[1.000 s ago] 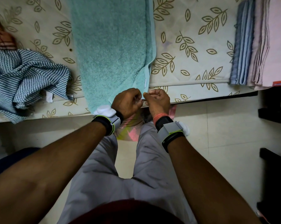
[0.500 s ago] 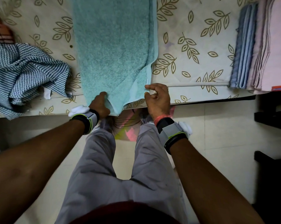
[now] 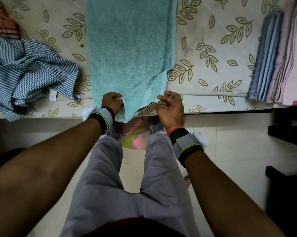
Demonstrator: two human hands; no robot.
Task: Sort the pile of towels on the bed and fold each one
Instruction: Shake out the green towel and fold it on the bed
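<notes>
One teal towel (image 3: 127, 48) lies lengthwise across the bed (image 3: 204, 79), folded double so that a second layer shows along its right side. Its near end hangs over the bed's edge between two hands.

The left hand (image 3: 111, 103) is closed in a fist round the towel's near left corner, knuckles up. The right hand (image 3: 170, 108) has its fingers curled, and the fingertips (image 3: 159, 100) meet at the towel's near right edge, where they seem to pinch a thin bit of cloth. The hold itself is small and hard to make out. Each wrist carries one grey band, two in all.

Left of the teal towel, well apart from it, one blue-and-white patterned towel (image 3: 33, 71) lies crumpled at the bed's edge. Behind that, one checked reddish cloth (image 3: 2, 26) shows in the far left corner.

At the right, two folded piles lie side by side and touching: one blue (image 3: 267, 57) and one pink (image 3: 295, 52). How many towels are in each I cannot tell.

The person stands at the bedside in grey trousers (image 3: 101, 185).
</notes>
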